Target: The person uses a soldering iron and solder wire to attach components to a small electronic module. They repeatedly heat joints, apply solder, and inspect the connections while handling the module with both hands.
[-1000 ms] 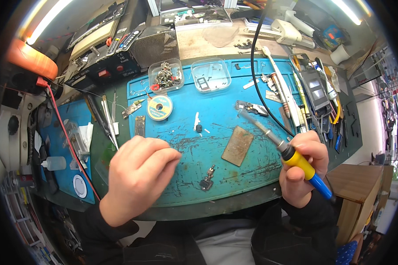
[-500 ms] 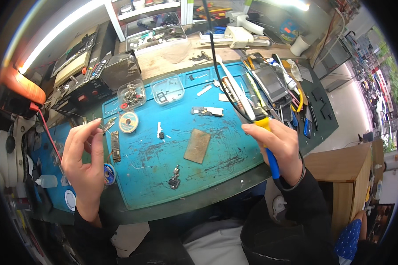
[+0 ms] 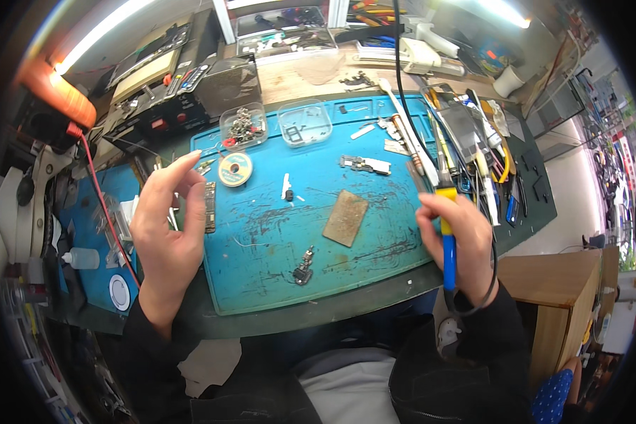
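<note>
My right hand (image 3: 465, 237) grips a soldering iron (image 3: 449, 254) by its yellow and blue handle, its metal end pointing away from me. A black cord loops round by the wrist. My left hand (image 3: 168, 222) hovers over the left edge of the blue mat (image 3: 261, 283). Its fingers are curved, with a gap between thumb and index finger, and I see nothing held. Close by are a solder spool (image 3: 234, 169) and a narrow circuit board (image 3: 210, 207). A brown flat plate (image 3: 345, 218) and a small dark component assembly (image 3: 304, 266) lie mid-mat.
Clear tubs (image 3: 304, 124) of small parts stand at the mat's back. A silvery board (image 3: 365, 165) lies farther right. Many hand tools (image 3: 487, 152) crowd the right side, and a black power box (image 3: 164, 116) stands at back left. A black cord (image 3: 398, 63) hangs in front.
The whole view has shifted, moving the bench rightward and slightly up in the picture. My right hand keeps the soldering iron, now more upright. The left fingers stay curved.
</note>
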### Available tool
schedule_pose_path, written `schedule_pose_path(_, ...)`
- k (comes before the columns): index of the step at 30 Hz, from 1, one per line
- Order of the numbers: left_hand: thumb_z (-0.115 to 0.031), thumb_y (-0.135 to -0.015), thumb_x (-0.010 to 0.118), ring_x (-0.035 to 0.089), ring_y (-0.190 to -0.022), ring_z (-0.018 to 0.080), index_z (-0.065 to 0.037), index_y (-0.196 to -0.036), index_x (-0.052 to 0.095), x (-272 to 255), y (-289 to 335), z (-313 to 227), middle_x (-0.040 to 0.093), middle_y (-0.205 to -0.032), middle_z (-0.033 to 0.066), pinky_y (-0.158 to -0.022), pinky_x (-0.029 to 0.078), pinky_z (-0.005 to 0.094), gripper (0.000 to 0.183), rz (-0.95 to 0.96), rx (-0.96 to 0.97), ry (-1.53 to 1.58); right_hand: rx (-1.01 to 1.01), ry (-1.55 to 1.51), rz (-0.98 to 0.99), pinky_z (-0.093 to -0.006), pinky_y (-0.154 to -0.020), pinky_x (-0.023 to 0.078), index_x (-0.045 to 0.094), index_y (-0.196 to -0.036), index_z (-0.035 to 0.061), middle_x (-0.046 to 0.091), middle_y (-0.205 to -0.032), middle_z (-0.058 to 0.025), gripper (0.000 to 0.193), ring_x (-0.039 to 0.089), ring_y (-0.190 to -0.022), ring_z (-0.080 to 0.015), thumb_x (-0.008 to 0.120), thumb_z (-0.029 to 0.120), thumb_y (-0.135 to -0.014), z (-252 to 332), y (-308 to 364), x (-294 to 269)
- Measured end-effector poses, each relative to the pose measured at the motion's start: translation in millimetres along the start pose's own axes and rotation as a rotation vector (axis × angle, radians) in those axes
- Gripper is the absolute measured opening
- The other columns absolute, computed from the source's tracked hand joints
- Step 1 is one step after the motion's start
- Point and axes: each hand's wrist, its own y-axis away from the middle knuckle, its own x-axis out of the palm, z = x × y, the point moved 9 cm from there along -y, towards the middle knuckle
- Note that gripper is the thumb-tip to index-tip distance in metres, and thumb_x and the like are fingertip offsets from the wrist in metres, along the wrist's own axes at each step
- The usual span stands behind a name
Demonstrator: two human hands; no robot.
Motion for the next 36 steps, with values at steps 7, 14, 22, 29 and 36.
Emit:
schedule_pose_path(7,0.007,-0.095,0.074,0.068,-0.083,0.0172,-0.005,-0.136,0.072,1,4,-5,0.072,-0.098,0.0069,-0.074,0.05,0.0312,0.043,0.018,0.024,-0.003,-0.156,-0.249,0.285,-0.0355,-0.064,0.052,0.073,-0.138,0.0071,0.059,-0.082,-0.0044,0.061,0.062,-0.073,-0.0222,0.077,0.003,-0.077,62,2,47)
schedule_pose_path(14,0.01,-0.093,0.073,0.068,-0.083,0.0203,-0.002,-0.137,0.069,5,7,-10,0.072,-0.098,0.0091,-0.079,0.054,0.0345,0.046,0.025,0.069,0.007,-0.057,-0.255,0.049,-0.0373,-0.063,0.053,0.076,-0.128,0.008,0.063,-0.081,-0.005,0.056,0.061,-0.07,-0.0254,0.083,-0.006,-0.073,41,4,31)
schedule_pose_path(22,0.01,-0.093,0.073,0.068,-0.083,0.0209,-0.002,-0.138,0.069,9,6,-14,0.072,-0.097,0.0094,-0.081,0.055,0.0347,0.047,0.049,0.076,-0.001,-0.272,-0.304,0.319,-0.0377,-0.072,0.059,0.077,-0.128,0.0127,0.071,-0.091,-0.0025,0.045,0.072,-0.088,-0.0245,0.079,0.009,-0.083,70,12,42)
schedule_pose_path(29,0.01,-0.093,0.072,0.068,-0.084,0.0215,-0.003,-0.139,0.069,9,8,-5,0.072,-0.097,0.0094,-0.085,0.055,0.0358,0.047,0.044,0.045,-0.004,-0.083,-0.195,0.176,-0.0391,-0.061,0.05,0.072,-0.135,0.0085,0.056,-0.079,-0.0062,0.063,0.06,-0.067,-0.0262,0.079,-0.004,-0.074,55,12,34)
schedule_pose_path(36,0.009,-0.093,0.073,0.068,-0.086,0.0218,-0.003,-0.139,0.069,12,9,-5,0.072,-0.097,0.009,-0.087,0.055,0.0365,0.047,0.044,0.023,0.008,-0.015,-0.05,0.052,-0.0378,-0.059,0.049,0.074,-0.13,0.0078,0.054,-0.075,-0.0068,0.053,0.059,-0.065,-0.0257,0.08,-0.011,-0.08,37,15,15)
